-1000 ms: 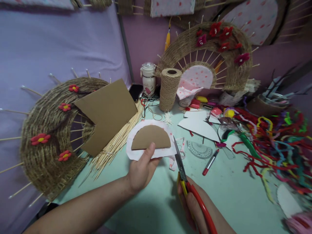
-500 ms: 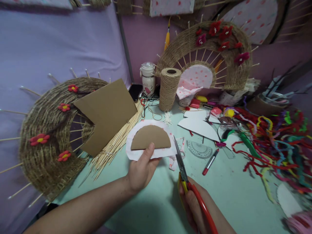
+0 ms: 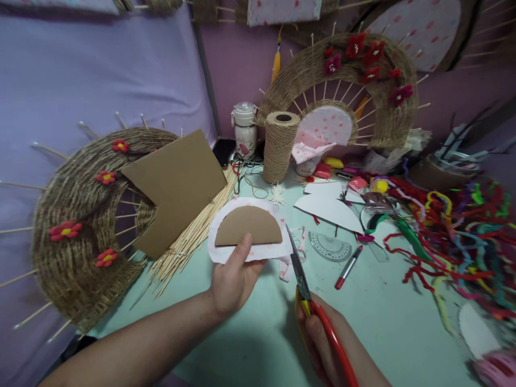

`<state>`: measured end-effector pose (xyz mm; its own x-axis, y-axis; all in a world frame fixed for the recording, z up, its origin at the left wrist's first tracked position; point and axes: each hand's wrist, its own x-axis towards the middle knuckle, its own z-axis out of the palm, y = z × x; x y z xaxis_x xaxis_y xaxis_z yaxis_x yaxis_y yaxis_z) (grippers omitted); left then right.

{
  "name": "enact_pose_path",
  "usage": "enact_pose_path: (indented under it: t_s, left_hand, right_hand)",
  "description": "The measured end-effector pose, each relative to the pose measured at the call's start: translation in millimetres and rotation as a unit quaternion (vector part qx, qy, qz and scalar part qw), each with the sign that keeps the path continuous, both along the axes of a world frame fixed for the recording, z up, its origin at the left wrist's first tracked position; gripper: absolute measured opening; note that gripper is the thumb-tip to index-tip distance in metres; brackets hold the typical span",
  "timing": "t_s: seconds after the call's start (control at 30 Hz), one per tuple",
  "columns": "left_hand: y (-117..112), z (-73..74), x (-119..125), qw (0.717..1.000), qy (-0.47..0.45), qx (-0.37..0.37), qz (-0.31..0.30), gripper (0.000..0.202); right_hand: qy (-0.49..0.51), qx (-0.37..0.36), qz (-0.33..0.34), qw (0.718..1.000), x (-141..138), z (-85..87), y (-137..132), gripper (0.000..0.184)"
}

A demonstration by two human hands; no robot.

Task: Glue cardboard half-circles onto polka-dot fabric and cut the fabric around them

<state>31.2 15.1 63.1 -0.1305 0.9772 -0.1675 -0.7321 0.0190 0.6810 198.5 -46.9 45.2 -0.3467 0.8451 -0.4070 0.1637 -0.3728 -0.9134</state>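
My left hand (image 3: 236, 282) grips a brown cardboard half-circle (image 3: 250, 226) together with the white, pink-spotted fabric (image 3: 216, 252) under it. The thumb presses on the straight lower edge, and the other fingers are hidden beneath. The fabric reaches past the cardboard on all sides. In my right hand (image 3: 322, 333) is a pair of scissors (image 3: 300, 271) with red and yellow handles. The blades point up and away, slightly parted, close to the fabric's right edge. A spotted fabric scrap (image 3: 286, 270) lies on the table behind the blades.
Left are a woven twine fan (image 3: 88, 215), a cut cardboard piece (image 3: 181, 177) and thin sticks (image 3: 193, 231). A twine spool (image 3: 280, 148) and a white bottle (image 3: 244, 131) stand behind. Rightward lie a protractor (image 3: 329, 246), a red-capped marker (image 3: 349, 267) and colourful pipe cleaners (image 3: 451, 258).
The cardboard and fabric have shifted very slightly up and left with my left hand. The scissors stay almost in the same place.
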Motion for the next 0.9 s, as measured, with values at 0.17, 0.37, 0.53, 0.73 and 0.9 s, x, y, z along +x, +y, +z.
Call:
enact_pose_path:
  t_s: [0.17, 0.37, 0.53, 0.73, 0.9]
  left_hand:
    - [0.9, 1.6, -0.6, 1.0, -0.002, -0.016, -0.001, 0.056]
    - [0.2, 2.0, -1.2, 1.0, -0.013, -0.015, -0.01, 0.055]
    - [-0.3, 0.5, -0.3, 1.0, -0.008, -0.009, -0.018, 0.056]
    - [-2.9, 0.5, 1.3, 1.0, 0.007, -0.019, -0.023, 0.064]
    - [-3.5, 0.3, 1.8, 0.999, 0.008, -0.027, -0.024, 0.067]
  right_hand:
    - [0.016, -0.002, 0.001, 1.0, 0.4, 4.3, 0.2, 0.063]
    - [0.033, 0.001, 0.008, 0.999, 3.3, 6.7, 0.5, 0.068]
    - [0.031, 0.004, 0.013, 0.999, 2.6, 4.9, 1.0, 0.07]
    - [0.022, 0.005, 0.004, 1.0, 4.9, 2.5, 2.0, 0.066]
    - [0.01, 0.012, 0.031, 0.999, 6.7, -1.7, 2.9, 0.066]
